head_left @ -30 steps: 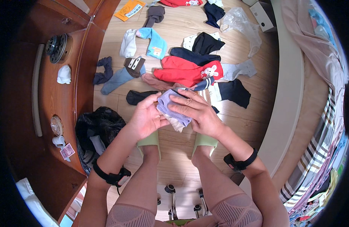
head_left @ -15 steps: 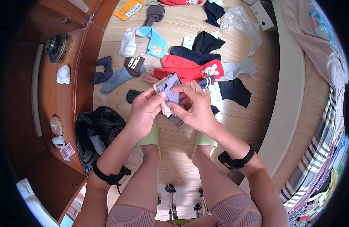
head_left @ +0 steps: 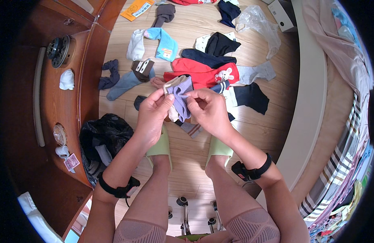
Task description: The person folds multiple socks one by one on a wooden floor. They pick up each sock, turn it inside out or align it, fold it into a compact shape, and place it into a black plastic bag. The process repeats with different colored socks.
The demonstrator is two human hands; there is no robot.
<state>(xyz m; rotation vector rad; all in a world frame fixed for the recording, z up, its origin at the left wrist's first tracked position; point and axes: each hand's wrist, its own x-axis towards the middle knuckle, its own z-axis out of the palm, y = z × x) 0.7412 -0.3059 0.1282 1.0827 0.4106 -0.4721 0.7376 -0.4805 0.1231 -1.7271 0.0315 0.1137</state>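
Observation:
Between my two hands, above the floor, is a ribbed purple sock. My left hand grips its left side, thumb on top, together with a cream piece of cloth that looks like another sock. With thumb and finger, my right hand pinches the purple sock's right side. Just beyond lie a red sock with a white rabbit and a dark navy sock. Below my hands, a grey striped sock shows in part. What lies directly beneath the purple sock is hidden.
Several other socks spread over the wooden floor, including a blue one and a black one. At left, a black plastic bag holds socks beside a wooden cabinet. A clear plastic bag and white box lie far right.
The purple sock is spread and bunched differently, with more of it showing below. My right fingers have drawn together on its edge; my left hand has shifted slightly.

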